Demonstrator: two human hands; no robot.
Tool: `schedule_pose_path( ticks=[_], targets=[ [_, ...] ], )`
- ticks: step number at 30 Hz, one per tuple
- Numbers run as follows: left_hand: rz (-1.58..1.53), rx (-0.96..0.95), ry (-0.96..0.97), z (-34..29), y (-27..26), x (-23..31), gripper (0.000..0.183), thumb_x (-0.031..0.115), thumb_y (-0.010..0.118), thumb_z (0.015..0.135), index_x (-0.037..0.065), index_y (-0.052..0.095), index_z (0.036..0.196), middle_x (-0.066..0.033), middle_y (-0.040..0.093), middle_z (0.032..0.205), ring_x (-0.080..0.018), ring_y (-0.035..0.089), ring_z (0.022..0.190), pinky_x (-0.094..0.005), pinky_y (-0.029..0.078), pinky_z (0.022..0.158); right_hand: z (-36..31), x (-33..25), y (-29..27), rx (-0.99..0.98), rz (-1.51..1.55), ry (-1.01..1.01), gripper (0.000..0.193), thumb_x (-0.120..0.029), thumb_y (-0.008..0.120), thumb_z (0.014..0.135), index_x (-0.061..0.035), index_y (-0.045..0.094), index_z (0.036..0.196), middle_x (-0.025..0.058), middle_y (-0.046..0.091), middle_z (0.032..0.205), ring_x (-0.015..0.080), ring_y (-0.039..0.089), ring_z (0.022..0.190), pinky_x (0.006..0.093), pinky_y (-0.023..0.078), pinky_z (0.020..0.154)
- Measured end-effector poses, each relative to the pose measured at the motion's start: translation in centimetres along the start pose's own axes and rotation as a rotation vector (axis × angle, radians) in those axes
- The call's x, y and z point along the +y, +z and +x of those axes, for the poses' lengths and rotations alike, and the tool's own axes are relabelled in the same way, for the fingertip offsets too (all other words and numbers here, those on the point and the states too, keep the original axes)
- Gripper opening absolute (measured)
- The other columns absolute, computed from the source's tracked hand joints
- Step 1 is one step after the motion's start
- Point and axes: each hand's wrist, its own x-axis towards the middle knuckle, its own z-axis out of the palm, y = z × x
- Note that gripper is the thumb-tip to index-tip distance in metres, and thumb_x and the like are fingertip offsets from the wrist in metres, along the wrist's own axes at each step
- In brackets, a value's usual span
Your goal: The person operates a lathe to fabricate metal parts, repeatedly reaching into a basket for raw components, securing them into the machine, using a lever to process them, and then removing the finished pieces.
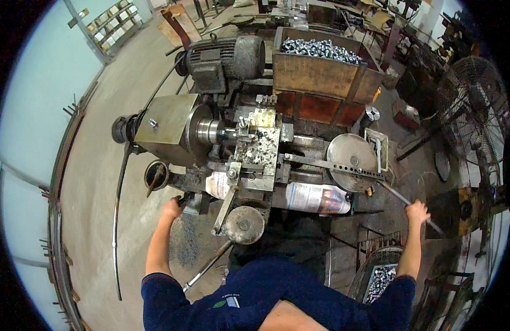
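In front of me stands a small, grimy metal lathe with its spindle chuck (209,132) at left and a chip-strewn tool slide (258,149) in the middle. My right hand (417,211) is closed round a long metal lever (397,193) that slants from the round plate (351,160) on the lathe's right. At the near left corner my left hand (172,207) is closed on a small dark handle (184,198); its exact shape is hard to make out. Beside that hand is a handwheel (156,175). A second lever (208,266) with a round weight (244,224) hangs closer to me.
An electric motor (224,58) sits behind the headstock, its belt running left. A large bin (315,70) of small metal parts stands at the back. More parts lie in a container (382,281) by my right elbow. A caged fan (471,110) is at the right.
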Motion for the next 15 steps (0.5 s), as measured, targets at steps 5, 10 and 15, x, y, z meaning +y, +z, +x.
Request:
schedule_pose_path(
  ticks=[5, 10, 15],
  targets=[
    [0.119, 0.092, -0.246, 1.2, 4.1, 3.1, 0.041, 0.041, 0.058, 0.078, 0.005, 0.060, 0.095, -0.0164, 0.063, 0.094, -0.0344, 0.062, 0.081, -0.0448, 0.050, 0.070, 5.2, -2.3, 1.3, 0.024, -0.016, 0.116, 0.045, -0.026, 0.054, 0.076, -0.0162, 0.052, 0.120, 0.0104, 0.051, 0.121, 0.0285, 0.046, 0.115, 0.0624, 0.027, 0.094],
    [0.024, -0.030, -0.360, -0.3, 7.7, 0.0, 0.049, 0.051, 0.052, 0.079, 0.004, 0.059, 0.090, -0.0165, 0.065, 0.091, -0.0330, 0.064, 0.084, -0.0458, 0.049, 0.071, 4.2, -4.3, 0.3, 0.029, 0.043, 0.072, 0.046, -0.023, 0.050, 0.079, -0.0150, 0.048, 0.124, 0.0110, 0.051, 0.119, 0.0286, 0.043, 0.119, 0.0613, 0.024, 0.098],
    [0.155, -0.112, -0.026, 0.3, 3.3, -0.2, 0.047, 0.045, 0.054, 0.080, 0.003, 0.054, 0.101, -0.0205, 0.062, 0.094, -0.0372, 0.060, 0.090, -0.0449, 0.048, 0.075, 2.2, -3.4, 2.1, 0.162, 0.161, -0.081, 0.062, -0.021, 0.056, 0.063, -0.0094, 0.046, 0.124, 0.0136, 0.043, 0.127, 0.0299, 0.034, 0.126, 0.0621, 0.025, 0.096]
  ],
)
